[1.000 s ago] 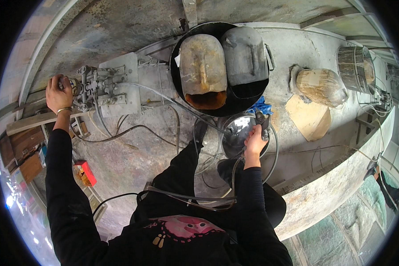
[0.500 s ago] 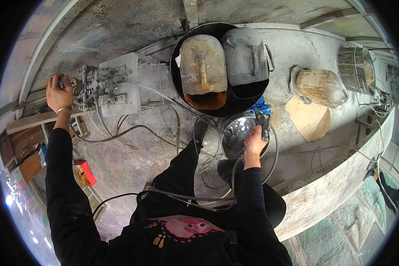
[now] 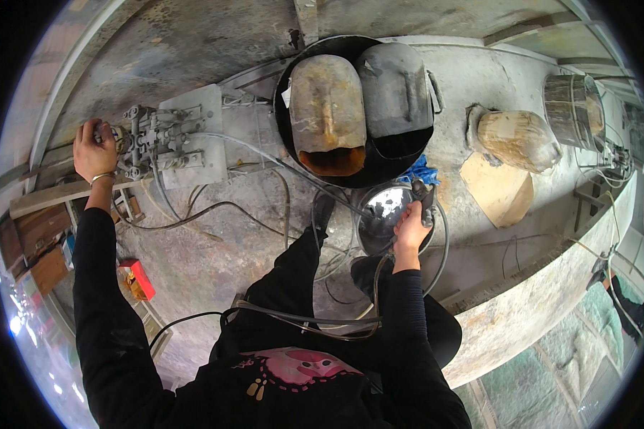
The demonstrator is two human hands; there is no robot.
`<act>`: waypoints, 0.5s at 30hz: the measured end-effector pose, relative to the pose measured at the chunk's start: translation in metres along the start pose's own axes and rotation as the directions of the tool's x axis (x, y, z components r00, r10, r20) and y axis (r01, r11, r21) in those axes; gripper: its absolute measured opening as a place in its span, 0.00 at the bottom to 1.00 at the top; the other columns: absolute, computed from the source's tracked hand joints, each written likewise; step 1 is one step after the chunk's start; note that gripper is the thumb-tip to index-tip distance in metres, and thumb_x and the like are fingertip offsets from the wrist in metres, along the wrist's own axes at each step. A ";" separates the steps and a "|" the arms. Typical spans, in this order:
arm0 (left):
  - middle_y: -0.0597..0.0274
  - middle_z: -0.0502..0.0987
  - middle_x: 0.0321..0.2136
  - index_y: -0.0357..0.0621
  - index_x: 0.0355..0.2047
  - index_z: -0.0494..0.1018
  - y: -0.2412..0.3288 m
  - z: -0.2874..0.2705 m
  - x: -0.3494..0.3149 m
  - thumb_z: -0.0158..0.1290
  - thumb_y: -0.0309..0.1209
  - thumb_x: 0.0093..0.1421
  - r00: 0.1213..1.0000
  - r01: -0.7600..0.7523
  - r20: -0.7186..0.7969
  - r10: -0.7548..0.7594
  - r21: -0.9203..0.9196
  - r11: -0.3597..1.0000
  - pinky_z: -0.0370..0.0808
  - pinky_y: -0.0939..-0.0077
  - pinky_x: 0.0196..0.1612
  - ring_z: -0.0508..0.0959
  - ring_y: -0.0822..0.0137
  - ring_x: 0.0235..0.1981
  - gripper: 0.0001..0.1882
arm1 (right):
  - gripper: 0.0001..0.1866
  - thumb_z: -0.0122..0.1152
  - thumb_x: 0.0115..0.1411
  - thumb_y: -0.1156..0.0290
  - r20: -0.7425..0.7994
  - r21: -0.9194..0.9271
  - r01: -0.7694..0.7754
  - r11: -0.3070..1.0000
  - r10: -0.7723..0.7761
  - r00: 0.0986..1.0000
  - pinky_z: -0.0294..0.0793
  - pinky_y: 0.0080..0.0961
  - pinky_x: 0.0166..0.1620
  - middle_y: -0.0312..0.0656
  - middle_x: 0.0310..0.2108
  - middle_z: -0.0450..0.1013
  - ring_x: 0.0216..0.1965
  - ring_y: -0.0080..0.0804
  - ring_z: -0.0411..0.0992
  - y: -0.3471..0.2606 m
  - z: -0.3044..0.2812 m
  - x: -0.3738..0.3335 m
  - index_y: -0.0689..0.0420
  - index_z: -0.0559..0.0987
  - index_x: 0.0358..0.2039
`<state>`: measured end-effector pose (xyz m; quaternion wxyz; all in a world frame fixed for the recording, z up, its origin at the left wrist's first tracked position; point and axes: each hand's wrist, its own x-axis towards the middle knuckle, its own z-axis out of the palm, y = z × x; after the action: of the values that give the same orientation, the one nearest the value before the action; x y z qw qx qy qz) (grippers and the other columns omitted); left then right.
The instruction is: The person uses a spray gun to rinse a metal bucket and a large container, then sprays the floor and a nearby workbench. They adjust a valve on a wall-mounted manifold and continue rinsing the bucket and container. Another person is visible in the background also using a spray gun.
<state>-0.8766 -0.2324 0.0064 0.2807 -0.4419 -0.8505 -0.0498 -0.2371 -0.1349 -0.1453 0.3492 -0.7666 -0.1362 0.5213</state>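
My left hand is closed around a round knob on the end of a grey, grime-coated pump unit. My right hand grips the dark handle of a spray gun, held at the right rim of a round metal bucket. Shiny grey liquid shows inside the bucket, with bright reflections on it. From the pump a grey hose reaches into the bucket. Another hose loops beside my right hand. The gun's nozzle cannot be made out.
A large black drum beyond the bucket carries two mask-like moulded containers. To the right are cardboard, a wrapped brown container and a ribbed bucket. Hoses trail over the floor around my feet. A red box lies left.
Both hands keep practically the same places and grips. The liquid's surface in the bucket now shows a larger, brighter reflection. The view has shifted very slightly.
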 end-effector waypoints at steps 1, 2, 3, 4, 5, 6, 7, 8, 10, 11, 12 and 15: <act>0.62 0.83 0.41 0.57 0.41 0.81 0.000 0.000 0.000 0.59 0.42 0.64 1.000 0.001 0.000 -0.001 -0.003 1.000 0.78 0.53 0.44 0.82 0.49 0.44 0.09 | 0.13 0.62 0.65 0.61 -0.007 0.005 0.000 1.000 0.000 1.000 0.54 0.22 0.17 0.29 0.18 0.65 0.14 0.18 0.59 0.001 0.000 0.000 0.55 0.76 0.28; 0.62 0.83 0.41 0.57 0.41 0.81 -0.001 0.000 0.000 0.59 0.42 0.64 1.000 -0.005 -0.001 0.005 -0.002 1.000 0.78 0.53 0.44 0.82 0.48 0.44 0.09 | 0.13 0.63 0.65 0.61 -0.022 0.007 -0.017 1.000 0.018 1.000 0.54 0.22 0.17 0.29 0.18 0.67 0.14 0.18 0.61 0.001 -0.001 0.001 0.56 0.78 0.29; 0.62 0.83 0.41 0.57 0.41 0.81 -0.001 0.001 0.000 0.59 0.42 0.64 1.000 -0.002 -0.001 0.002 -0.001 1.000 0.78 0.53 0.44 0.82 0.48 0.44 0.09 | 0.13 0.63 0.65 0.61 -0.013 0.007 0.004 1.000 -0.004 1.000 0.54 0.22 0.17 0.29 0.18 0.67 0.14 0.18 0.61 0.002 -0.001 0.001 0.56 0.78 0.29; 0.62 0.83 0.41 0.57 0.41 0.81 -0.002 0.001 0.000 0.59 0.42 0.64 1.000 -0.006 -0.001 0.006 0.004 1.000 0.78 0.53 0.45 0.82 0.48 0.44 0.09 | 0.13 0.63 0.65 0.61 -0.013 0.004 0.008 1.000 -0.008 1.000 0.54 0.22 0.17 0.29 0.18 0.67 0.14 0.18 0.61 0.002 -0.001 0.001 0.56 0.78 0.29; 0.62 0.83 0.41 0.57 0.41 0.81 -0.002 0.002 0.001 0.59 0.42 0.64 1.000 -0.007 0.007 0.006 0.013 1.000 0.78 0.53 0.45 0.82 0.48 0.44 0.09 | 0.13 0.63 0.65 0.61 -0.019 -0.006 0.001 1.000 -0.001 1.000 0.54 0.22 0.17 0.29 0.18 0.67 0.14 0.18 0.61 0.002 -0.001 0.002 0.57 0.78 0.28; 0.62 0.83 0.41 0.57 0.41 0.81 -0.003 0.002 0.001 0.59 0.42 0.64 1.000 -0.012 0.000 0.012 0.011 1.000 0.78 0.53 0.45 0.82 0.48 0.44 0.09 | 0.13 0.63 0.65 0.61 -0.011 0.003 0.012 1.000 -0.012 1.000 0.54 0.22 0.17 0.30 0.18 0.67 0.14 0.18 0.61 0.003 -0.001 0.002 0.57 0.78 0.29; 0.62 0.83 0.41 0.57 0.41 0.81 -0.003 0.003 0.000 0.59 0.42 0.64 1.000 -0.012 0.000 0.012 0.013 1.000 0.78 0.53 0.45 0.82 0.48 0.44 0.09 | 0.13 0.63 0.65 0.61 -0.009 0.007 0.012 1.000 -0.012 1.000 0.54 0.22 0.17 0.30 0.18 0.67 0.14 0.19 0.61 0.003 -0.001 0.002 0.57 0.78 0.29; 0.62 0.83 0.41 0.57 0.41 0.81 -0.004 0.003 0.000 0.59 0.42 0.64 1.000 -0.014 0.003 0.014 0.019 1.000 0.78 0.53 0.45 0.82 0.48 0.44 0.09 | 0.13 0.63 0.65 0.61 -0.019 0.007 -0.003 1.000 0.003 1.000 0.55 0.22 0.17 0.30 0.18 0.67 0.14 0.19 0.61 0.003 -0.001 0.002 0.57 0.78 0.29; 0.61 0.83 0.41 0.57 0.41 0.81 -0.004 0.003 0.000 0.59 0.42 0.64 1.000 -0.010 0.000 0.010 0.013 1.000 0.78 0.53 0.45 0.82 0.48 0.44 0.09 | 0.12 0.63 0.64 0.62 -0.016 0.013 0.007 1.000 -0.007 1.000 0.55 0.23 0.17 0.30 0.18 0.67 0.13 0.19 0.61 0.003 -0.001 0.002 0.56 0.78 0.28; 0.61 0.83 0.41 0.57 0.41 0.81 -0.004 0.003 0.000 0.59 0.42 0.64 1.000 -0.015 0.002 0.015 0.015 1.000 0.78 0.53 0.45 0.82 0.48 0.44 0.09 | 0.12 0.62 0.64 0.62 -0.021 0.015 0.004 1.000 -0.004 1.000 0.56 0.23 0.17 0.30 0.17 0.67 0.13 0.19 0.61 0.003 -0.001 0.002 0.56 0.78 0.28; 0.61 0.83 0.41 0.57 0.41 0.81 -0.005 0.003 0.000 0.59 0.42 0.64 1.000 -0.014 0.002 0.014 0.012 1.000 0.78 0.53 0.45 0.82 0.48 0.44 0.09 | 0.12 0.62 0.64 0.62 -0.021 0.010 0.007 1.000 -0.007 1.000 0.56 0.23 0.17 0.30 0.17 0.67 0.13 0.19 0.61 0.003 -0.001 0.002 0.56 0.78 0.28; 0.61 0.83 0.41 0.57 0.41 0.81 -0.005 0.003 0.001 0.59 0.42 0.64 1.000 -0.024 0.006 0.024 0.009 1.000 0.78 0.53 0.45 0.82 0.48 0.45 0.09 | 0.12 0.62 0.64 0.63 -0.013 0.004 0.017 1.000 -0.017 1.000 0.56 0.23 0.16 0.30 0.17 0.67 0.13 0.19 0.61 0.003 -0.002 0.002 0.55 0.77 0.27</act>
<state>-0.8822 -0.2343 0.0052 0.2810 -0.4509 -0.8462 -0.0412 -0.2348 -0.1365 -0.1481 0.3560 -0.7681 -0.1394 0.5137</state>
